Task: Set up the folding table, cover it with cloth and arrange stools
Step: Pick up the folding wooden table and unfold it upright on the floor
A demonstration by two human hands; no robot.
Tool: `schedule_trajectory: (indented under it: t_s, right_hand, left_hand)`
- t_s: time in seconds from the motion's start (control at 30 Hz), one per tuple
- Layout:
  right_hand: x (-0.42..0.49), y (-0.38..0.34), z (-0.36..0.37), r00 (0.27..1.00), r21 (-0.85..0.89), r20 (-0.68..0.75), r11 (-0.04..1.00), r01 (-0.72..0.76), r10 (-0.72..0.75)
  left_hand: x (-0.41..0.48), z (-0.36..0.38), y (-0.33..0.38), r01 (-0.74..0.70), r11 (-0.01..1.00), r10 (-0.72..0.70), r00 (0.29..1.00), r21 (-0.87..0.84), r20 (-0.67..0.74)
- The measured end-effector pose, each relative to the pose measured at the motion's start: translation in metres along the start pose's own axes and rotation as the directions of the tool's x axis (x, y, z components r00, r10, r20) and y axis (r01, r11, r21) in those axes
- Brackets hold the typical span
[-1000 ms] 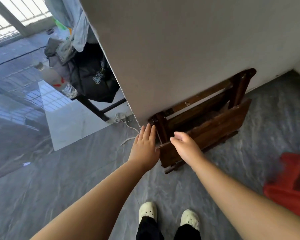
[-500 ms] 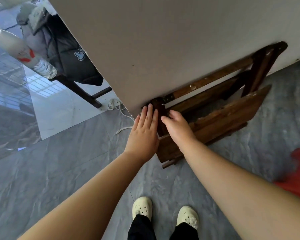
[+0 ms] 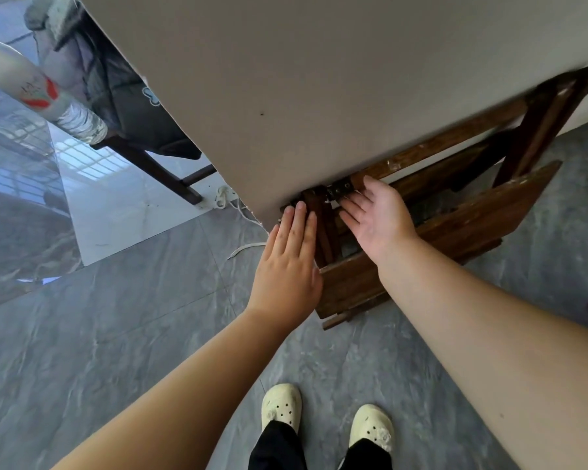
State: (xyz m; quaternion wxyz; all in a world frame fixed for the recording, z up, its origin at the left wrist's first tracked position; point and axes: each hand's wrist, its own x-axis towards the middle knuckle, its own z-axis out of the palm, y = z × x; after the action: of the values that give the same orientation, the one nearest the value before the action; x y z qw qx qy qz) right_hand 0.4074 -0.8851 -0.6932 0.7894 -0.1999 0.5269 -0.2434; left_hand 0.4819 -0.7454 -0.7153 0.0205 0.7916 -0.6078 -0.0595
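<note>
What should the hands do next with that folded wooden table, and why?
Probably grip the near end of the folded table and draw it off the wall: the left hand and right hand lie open at its frame, gripping nothing, while it stands folded.

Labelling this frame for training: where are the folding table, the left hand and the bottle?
folding table (image 3: 472, 228), head view, front wooden panel.
left hand (image 3: 287, 266), head view, back of the hand.
bottle (image 3: 31, 88), head view, its label.

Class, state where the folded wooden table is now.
Head view, centre-right: the folded wooden table leans against the grey wall, behind the left hand and right hand.
</note>
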Motion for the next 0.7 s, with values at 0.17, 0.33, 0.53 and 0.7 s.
schedule_trajectory:
  t_s: [0.17, 0.33, 0.53, 0.7]
  right_hand:
    - [0.002, -0.003, 0.006, 0.998, 0.215, 0.008, 0.975, -0.056, 0.055]
    - [-0.005, -0.007, -0.002, 0.996, 0.183, 0.045, 0.980, -0.081, 0.074]
    - [-0.024, -0.006, -0.019, 0.993, 0.161, 0.052, 0.981, -0.110, 0.103]
    - [-0.046, -0.003, -0.045, 0.990, 0.218, 0.067, 0.966, -0.138, 0.126]
  left_hand:
    - [-0.001, 0.000, 0.002, 0.018, 1.000, -0.018, 1.000, -0.021, 0.009]
    - [-0.001, -0.007, 0.006, 0.044, 0.998, -0.042, 0.999, -0.040, 0.027]
    - [-0.009, -0.022, 0.013, 0.043, 0.994, -0.048, 0.998, -0.102, -0.046]
    - [-0.014, -0.034, 0.029, 0.097, 0.953, -0.125, 0.989, -0.288, -0.081]
